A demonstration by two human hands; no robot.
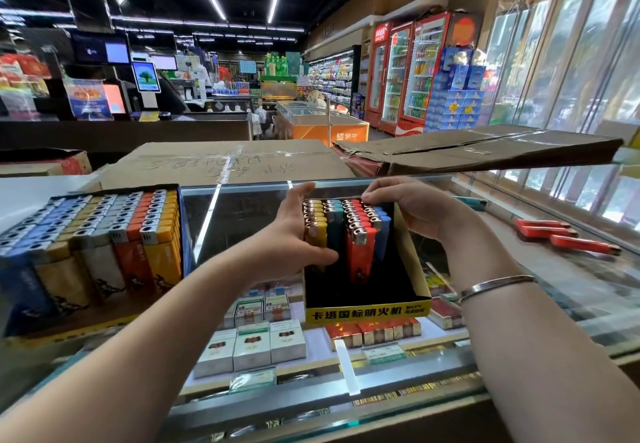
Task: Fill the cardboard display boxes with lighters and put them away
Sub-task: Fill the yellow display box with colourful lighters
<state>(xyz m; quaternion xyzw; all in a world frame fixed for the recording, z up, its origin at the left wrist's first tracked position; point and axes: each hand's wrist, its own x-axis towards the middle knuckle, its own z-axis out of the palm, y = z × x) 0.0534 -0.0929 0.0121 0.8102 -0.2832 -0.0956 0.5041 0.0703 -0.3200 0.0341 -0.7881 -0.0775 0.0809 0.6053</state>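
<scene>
A black and yellow cardboard display box (367,313) stands on the glass counter. Rows of upright lighters (358,235) in yellow, teal, red and blue fill its far half; the near half is bare. My left hand (294,235) grips the left side of the lighter rows, fingers curled round the yellow ones. My right hand (415,210) rests on the tops of the far right lighters, fingertips pressing down. A full display box (100,242) of lighters stands at the left. Three red lighters (561,235) and a blue lighter (471,203) lie loose on the glass at the right.
The glass counter (540,287) shows cigarette packs underneath. Flat cardboard cartons (235,162) lie behind the boxes, with another carton (485,148) at the right. Beyond are a checkout area, a freezer chest and drink fridges.
</scene>
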